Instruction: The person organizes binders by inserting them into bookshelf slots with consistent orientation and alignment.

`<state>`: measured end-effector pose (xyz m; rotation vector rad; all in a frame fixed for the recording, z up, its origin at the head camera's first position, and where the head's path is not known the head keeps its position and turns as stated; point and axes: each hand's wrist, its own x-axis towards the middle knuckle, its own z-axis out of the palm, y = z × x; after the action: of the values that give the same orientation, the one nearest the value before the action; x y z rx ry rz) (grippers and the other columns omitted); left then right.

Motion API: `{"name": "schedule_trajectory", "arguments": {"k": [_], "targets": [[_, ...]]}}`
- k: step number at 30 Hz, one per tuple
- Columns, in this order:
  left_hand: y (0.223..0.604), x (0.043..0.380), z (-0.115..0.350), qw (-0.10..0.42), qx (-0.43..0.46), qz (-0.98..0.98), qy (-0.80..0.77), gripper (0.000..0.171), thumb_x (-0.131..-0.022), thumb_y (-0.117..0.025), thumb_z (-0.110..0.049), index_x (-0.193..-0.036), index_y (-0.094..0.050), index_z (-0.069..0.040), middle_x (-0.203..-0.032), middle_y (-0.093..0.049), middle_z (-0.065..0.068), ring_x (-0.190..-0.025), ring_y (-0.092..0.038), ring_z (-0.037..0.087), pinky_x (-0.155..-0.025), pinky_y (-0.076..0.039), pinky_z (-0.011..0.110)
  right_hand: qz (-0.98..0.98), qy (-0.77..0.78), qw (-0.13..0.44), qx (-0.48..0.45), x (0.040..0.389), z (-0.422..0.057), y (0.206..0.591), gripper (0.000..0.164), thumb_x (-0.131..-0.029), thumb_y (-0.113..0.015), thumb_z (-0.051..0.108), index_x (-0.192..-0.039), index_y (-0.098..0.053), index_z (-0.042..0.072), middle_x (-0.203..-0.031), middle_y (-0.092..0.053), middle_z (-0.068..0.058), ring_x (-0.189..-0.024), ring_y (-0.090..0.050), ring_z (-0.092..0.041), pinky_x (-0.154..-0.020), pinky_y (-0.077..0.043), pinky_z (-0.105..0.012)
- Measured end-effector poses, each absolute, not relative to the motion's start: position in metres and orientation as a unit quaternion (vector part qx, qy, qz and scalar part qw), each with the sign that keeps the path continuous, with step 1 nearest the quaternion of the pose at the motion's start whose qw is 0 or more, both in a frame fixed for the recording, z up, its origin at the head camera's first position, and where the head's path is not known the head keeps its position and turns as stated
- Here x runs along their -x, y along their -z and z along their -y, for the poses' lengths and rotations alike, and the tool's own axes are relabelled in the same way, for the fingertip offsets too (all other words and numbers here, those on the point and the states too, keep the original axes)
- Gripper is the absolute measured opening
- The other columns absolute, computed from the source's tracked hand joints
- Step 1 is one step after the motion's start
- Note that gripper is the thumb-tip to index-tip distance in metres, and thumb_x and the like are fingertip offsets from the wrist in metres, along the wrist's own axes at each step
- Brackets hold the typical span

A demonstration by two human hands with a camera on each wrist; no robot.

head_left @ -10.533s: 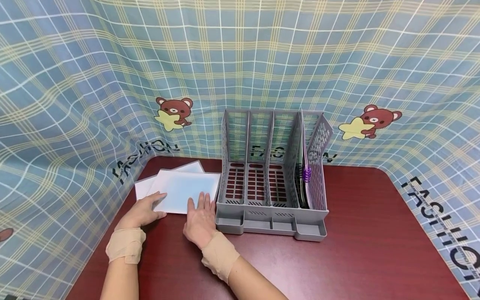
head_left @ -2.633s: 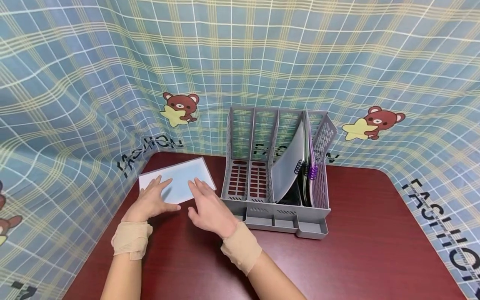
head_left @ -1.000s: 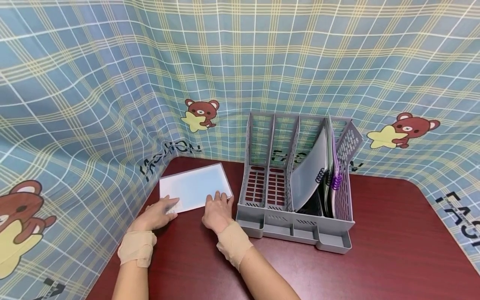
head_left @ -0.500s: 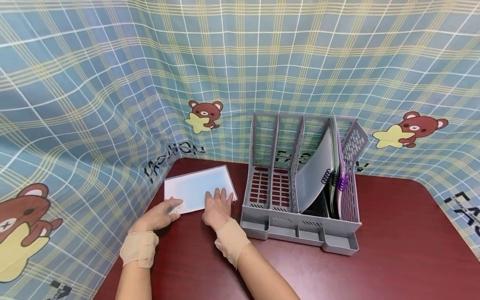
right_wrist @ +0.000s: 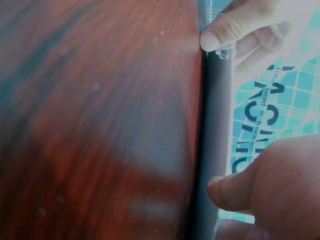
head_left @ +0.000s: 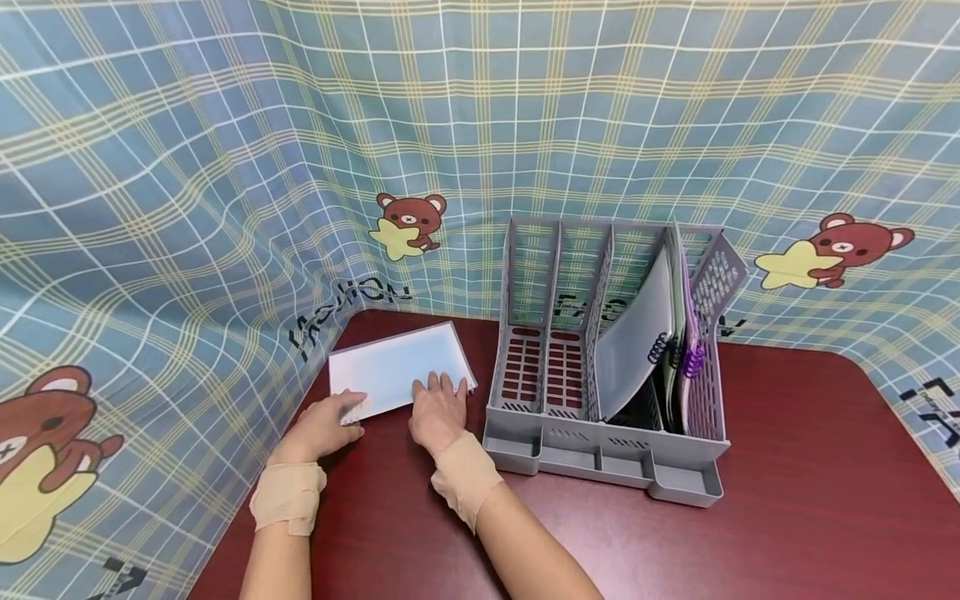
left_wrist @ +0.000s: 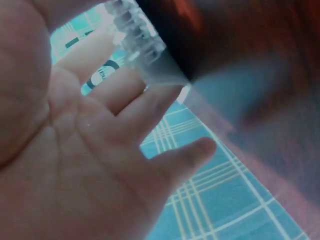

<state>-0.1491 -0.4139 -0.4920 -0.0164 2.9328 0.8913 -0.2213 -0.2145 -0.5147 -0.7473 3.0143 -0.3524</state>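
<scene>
A white spiral notebook (head_left: 397,367) with a translucent cover lies at the left of the table, its near edge tipped up. My left hand (head_left: 318,427) pinches the near left corner between thumb and fingers, right at the clear coil (left_wrist: 140,37). On the near edge toward the right, my right hand (head_left: 438,414) lays its fingers over the cover. In the right wrist view the right thumb (right_wrist: 227,192) presses that edge from below, and the left thumb (right_wrist: 212,41) is by the coil at the far end.
A grey file organizer (head_left: 630,437) with upright dividers stands right of the notebook. A black-coil notebook (head_left: 630,358) leans in its third compartment; a purple-coil notebook (head_left: 695,358) stands in the rightmost. Small trays (head_left: 686,482) line its front. A plaid curtain (head_left: 480,150) surrounds the table (head_left: 802,467).
Two notebooks lay at the left at first; one lies there now, and another leans in the third compartment. Both hands have come down from above onto the near edge and grip it.
</scene>
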Motion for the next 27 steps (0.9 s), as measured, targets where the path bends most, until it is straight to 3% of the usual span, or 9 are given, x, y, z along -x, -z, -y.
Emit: {"name": "schedule_trajectory", "arguments": {"k": [7,10,15,20,23,27], "targets": [[0.494,0.148,0.412,0.046,0.011,-0.962,-0.268,0.056,-0.089,-0.068,-0.013,-0.142,-0.055,-0.005,-0.151,-0.034,0.032,-0.137,-0.032,0.05,-0.107,-0.033,0.061,-0.962,0.121,0.005,0.243,0.221,0.215,0.515,0.049,-0.088,-0.069,0.028,-0.135,-0.06,0.02,-0.149,-0.046,-0.011,-0.141,-0.035,-0.032,-0.114,-0.022,-0.062],[0.493,0.148,0.412,0.048,0.006,-0.962,-0.27,0.053,-0.089,-0.068,-0.013,-0.14,-0.057,-0.004,-0.149,-0.037,0.032,-0.137,-0.033,0.049,-0.108,-0.033,0.06,-0.962,0.126,0.01,0.242,0.221,0.216,0.515,0.05,-0.087,-0.07,0.027,-0.136,-0.06,0.019,-0.15,-0.046,-0.011,-0.142,-0.034,-0.032,-0.113,-0.022,-0.062],[0.492,0.15,0.41,0.02,-0.016,-0.961,-0.275,0.041,-0.091,-0.065,-0.008,-0.132,-0.065,-0.003,-0.138,-0.052,0.029,-0.133,-0.043,0.043,-0.106,-0.039,0.056,-0.962,0.132,0.009,0.237,0.224,0.216,0.517,0.05,-0.085,-0.073,0.028,-0.132,-0.062,0.019,-0.147,-0.047,-0.01,-0.141,-0.035,-0.032,-0.113,-0.021,-0.062],[0.49,0.151,0.409,0.0,-0.021,-0.962,-0.274,0.032,-0.095,-0.059,-0.005,-0.124,-0.07,-0.006,-0.127,-0.064,0.021,-0.112,-0.061,0.035,-0.092,-0.05,0.051,-0.961,0.146,-0.011,0.235,0.224,0.216,0.518,0.049,-0.08,-0.076,0.027,-0.127,-0.065,0.017,-0.142,-0.051,-0.011,-0.137,-0.039,-0.033,-0.111,-0.025,-0.062],[0.488,0.152,0.409,-0.014,-0.016,-0.963,-0.27,0.029,-0.096,-0.057,-0.005,-0.12,-0.073,-0.01,-0.119,-0.069,0.013,-0.1,-0.065,0.027,-0.085,-0.052,0.047,-0.96,0.152,-0.024,0.234,0.222,0.216,0.519,0.047,-0.079,-0.077,0.026,-0.124,-0.065,0.016,-0.138,-0.054,-0.011,-0.133,-0.042,-0.032,-0.109,-0.028,-0.061],[0.484,0.152,0.408,-0.057,-0.021,-0.964,-0.258,0.026,-0.095,-0.059,-0.004,-0.112,-0.077,-0.014,-0.11,-0.073,0.005,-0.097,-0.066,0.026,-0.083,-0.052,0.047,-0.96,0.156,-0.048,0.229,0.221,0.216,0.519,0.043,-0.081,-0.075,0.024,-0.122,-0.066,0.016,-0.131,-0.057,-0.009,-0.128,-0.046,-0.031,-0.102,-0.034,-0.058]]}}
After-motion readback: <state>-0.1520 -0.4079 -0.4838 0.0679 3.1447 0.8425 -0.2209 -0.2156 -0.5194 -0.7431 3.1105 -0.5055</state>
